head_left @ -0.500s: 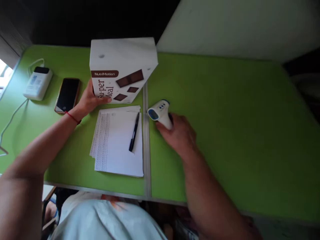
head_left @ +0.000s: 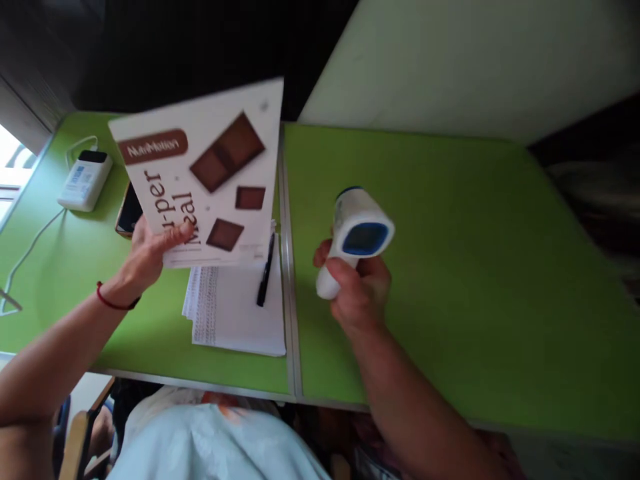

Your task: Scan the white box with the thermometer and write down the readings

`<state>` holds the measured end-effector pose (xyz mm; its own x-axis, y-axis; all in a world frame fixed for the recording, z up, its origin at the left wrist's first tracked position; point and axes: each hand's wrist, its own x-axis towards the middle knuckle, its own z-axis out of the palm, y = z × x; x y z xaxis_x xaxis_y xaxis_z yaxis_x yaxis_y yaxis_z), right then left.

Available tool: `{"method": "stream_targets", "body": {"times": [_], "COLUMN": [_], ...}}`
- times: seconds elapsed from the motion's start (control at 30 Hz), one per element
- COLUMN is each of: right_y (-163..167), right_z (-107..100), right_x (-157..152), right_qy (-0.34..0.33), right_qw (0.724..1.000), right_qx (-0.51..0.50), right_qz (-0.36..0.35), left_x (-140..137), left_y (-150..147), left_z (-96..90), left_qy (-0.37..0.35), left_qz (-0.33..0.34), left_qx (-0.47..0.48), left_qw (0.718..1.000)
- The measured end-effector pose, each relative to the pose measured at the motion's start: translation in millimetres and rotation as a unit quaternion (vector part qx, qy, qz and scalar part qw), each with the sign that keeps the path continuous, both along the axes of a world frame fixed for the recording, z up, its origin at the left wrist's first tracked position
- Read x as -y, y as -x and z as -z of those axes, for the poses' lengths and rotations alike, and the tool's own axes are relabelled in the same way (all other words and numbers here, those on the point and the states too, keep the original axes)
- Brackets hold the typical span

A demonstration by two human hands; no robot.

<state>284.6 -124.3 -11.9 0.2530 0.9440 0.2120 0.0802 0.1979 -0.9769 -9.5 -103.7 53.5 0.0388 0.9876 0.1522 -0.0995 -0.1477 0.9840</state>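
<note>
Two bare hands in view, both loaded. Left hand (head_left: 153, 250) clamped on lower left edge of white NutriMotion carton (head_left: 215, 207), thumb across front, other fingers mostly hidden behind. Right hand (head_left: 357, 287) wrapped around handle of white-and-blue infrared thermometer (head_left: 357, 217), out over right half of green table (head_left: 475, 300), screen toward camera, display dark, any reading illegible. Carton tilted, in front of far end of paper stack (head_left: 240, 313), covering top of sheets. Smartphone (head_left: 129, 210) mostly hidden behind carton and left hand. Black pen (head_left: 265, 277) on sheets, just beside carton's lower right corner. White power bank (head_left: 83, 187) at far left, cable plugged in, cut off by left edge. Readable on carton: "NutriMotion" on brown band, slightly blurred; sideways "-per" and "Meal", partly under thumb, start of first word covered. Fine print on carton, power bank label and rows on sheets: too small to read
</note>
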Motion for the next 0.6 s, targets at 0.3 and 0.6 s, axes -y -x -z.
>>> {"method": "stream_targets", "body": {"times": [0.3,0.6], "right_y": [60,93], "right_z": [-43,-18], "right_x": [74,78], "right_qy": [0.199,0.2], "right_qw": [0.927,0.948], "right_qx": [-0.152,-0.11], "right_qz": [-0.281,-0.221], "left_x": [19,24], "left_y": [-8,6], "left_z": [26.6,33.6], "left_qy": [0.084,0.068], "left_qz": [-0.025,0.011], "left_qx": [-0.003,-0.086], "left_qw": [0.996,0.994]}}
